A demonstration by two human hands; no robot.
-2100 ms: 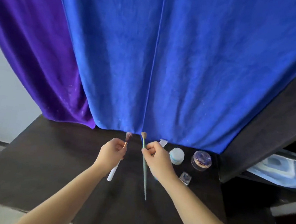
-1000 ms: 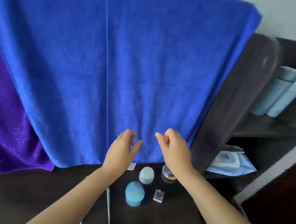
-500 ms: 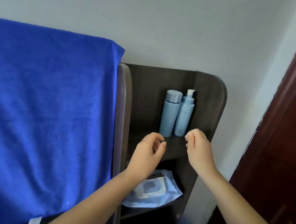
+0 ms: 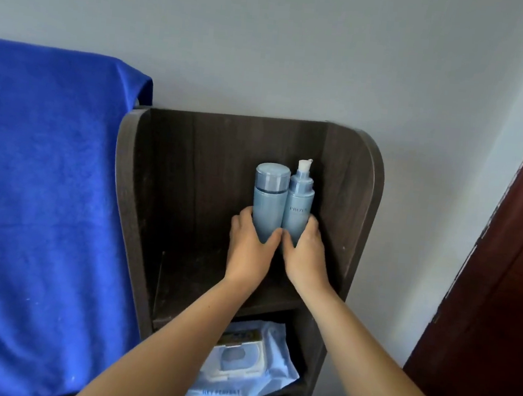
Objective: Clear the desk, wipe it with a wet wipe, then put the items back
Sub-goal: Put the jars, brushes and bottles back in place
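Two light blue bottles stand side by side on the upper shelf of a dark wooden shelf unit point(image 4: 131, 204). My left hand point(image 4: 250, 251) grips the lower part of the capped bottle point(image 4: 269, 198). My right hand point(image 4: 304, 256) grips the lower part of the pump bottle point(image 4: 299, 201), which has a white nozzle. Both bottles stand upright and touch each other. A pack of wet wipes point(image 4: 244, 365) lies on the shelf below, partly hidden by my left forearm. The desk surface is out of view.
A blue towel point(image 4: 46, 193) hangs to the left of the shelf unit. A grey wall rises behind it. A dark red wooden door point(image 4: 499, 300) stands at the right edge.
My view swung from the desk up to the shelf unit. Both hands let go of the brushes, crossed to the shelf and closed around the two blue bottles.
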